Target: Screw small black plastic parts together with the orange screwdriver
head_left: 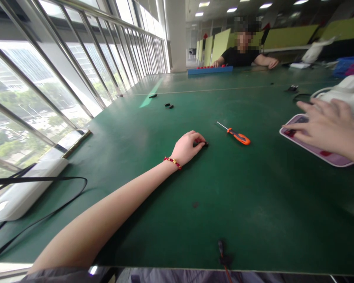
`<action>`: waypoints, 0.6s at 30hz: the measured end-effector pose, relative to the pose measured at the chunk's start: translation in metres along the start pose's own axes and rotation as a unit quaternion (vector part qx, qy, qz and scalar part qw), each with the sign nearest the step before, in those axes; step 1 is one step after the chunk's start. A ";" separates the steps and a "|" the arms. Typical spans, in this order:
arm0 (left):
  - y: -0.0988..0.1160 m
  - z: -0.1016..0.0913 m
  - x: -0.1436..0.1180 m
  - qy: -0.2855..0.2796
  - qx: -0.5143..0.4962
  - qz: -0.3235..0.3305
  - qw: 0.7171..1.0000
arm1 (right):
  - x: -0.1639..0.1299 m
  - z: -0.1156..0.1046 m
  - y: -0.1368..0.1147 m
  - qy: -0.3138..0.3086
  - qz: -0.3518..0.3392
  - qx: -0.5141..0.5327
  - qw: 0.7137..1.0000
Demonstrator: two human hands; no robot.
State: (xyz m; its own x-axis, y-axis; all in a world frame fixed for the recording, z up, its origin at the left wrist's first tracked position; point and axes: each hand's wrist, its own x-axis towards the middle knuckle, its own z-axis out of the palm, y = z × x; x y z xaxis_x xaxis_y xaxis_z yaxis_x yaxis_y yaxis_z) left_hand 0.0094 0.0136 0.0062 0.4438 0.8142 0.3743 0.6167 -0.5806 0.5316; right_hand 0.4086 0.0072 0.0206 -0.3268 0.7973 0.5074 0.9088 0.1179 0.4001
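On the green table (171,188), my left hand (189,146) pinches a small black piece (205,144) between thumb and fingers. Its exact kind is too small to make out. An orange-handled screwdriver (238,136) lies just right of that hand, its shaft pointing to the far left. My right hand (332,125) is at the right, slightly blurred, with fingers spread above a pinkish tray (339,160). Small dark and red items lie in the tray, partly covered by the hand.
Several small black parts (167,105) lie farther back. A white power strip (26,192) and black cables occupy the left edge by the railing. Across the table sits a person (242,57) behind a blue rack (211,70). A white device (346,94) stands beyond the tray.
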 end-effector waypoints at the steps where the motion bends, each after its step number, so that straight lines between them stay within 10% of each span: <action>1: 0.000 0.000 0.000 -0.001 0.001 0.000 1.000 | -0.001 0.000 0.002 0.000 0.003 0.000 1.000; 10: -0.001 0.001 0.000 0.000 -0.003 0.001 1.000 | -0.007 -0.040 -0.004 0.049 0.034 0.000 0.998; 18: -0.002 0.001 0.001 -0.001 -0.009 -0.003 1.000 | 0.027 -0.072 -0.104 0.026 -0.132 0.149 0.980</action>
State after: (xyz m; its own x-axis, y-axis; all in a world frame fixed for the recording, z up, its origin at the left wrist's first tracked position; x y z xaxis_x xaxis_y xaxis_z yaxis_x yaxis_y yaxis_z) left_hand 0.0095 0.0156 0.0045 0.4408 0.8180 0.3696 0.6074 -0.5750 0.5481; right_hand 0.2862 -0.0261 0.0480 -0.5671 0.6853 0.4569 0.8232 0.4902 0.2865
